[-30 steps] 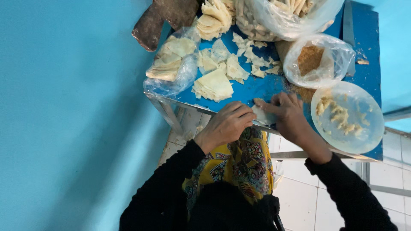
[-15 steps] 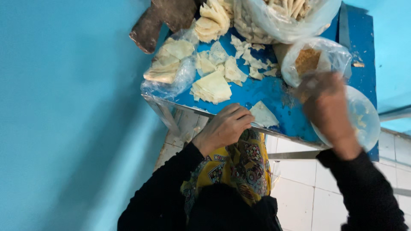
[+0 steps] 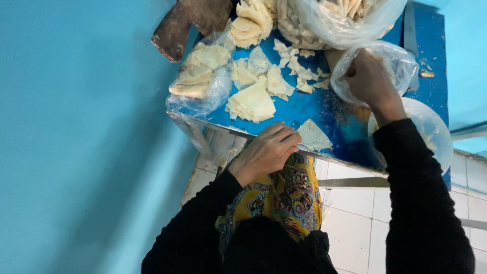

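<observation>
My left hand [image 3: 266, 152] rests on the near edge of the blue table [image 3: 329, 114], fingers curled, fingertips pressing the corner of a pale triangular pastry sheet [image 3: 315, 136]. My right hand [image 3: 370, 81] is further back, reaching into the mouth of a small clear plastic bag [image 3: 401, 63] that holds brownish crumbly filling. Its fingers are hidden inside the bag. A round clear plastic plate [image 3: 433, 127] with a few pale pieces lies under my right forearm.
A stack of triangular sheets [image 3: 251, 104] and loose scraps [image 3: 284, 76] lie mid-table. A bagged stack [image 3: 198, 76] sits at the left corner, and a big bag of pastry [image 3: 335, 20] at the back. A dark brown object [image 3: 185, 23] is back left. White floor tiles show below.
My right hand left the triangular sheet, moved back to the right and went into the small bag. My left hand stayed at the sheet's corner.
</observation>
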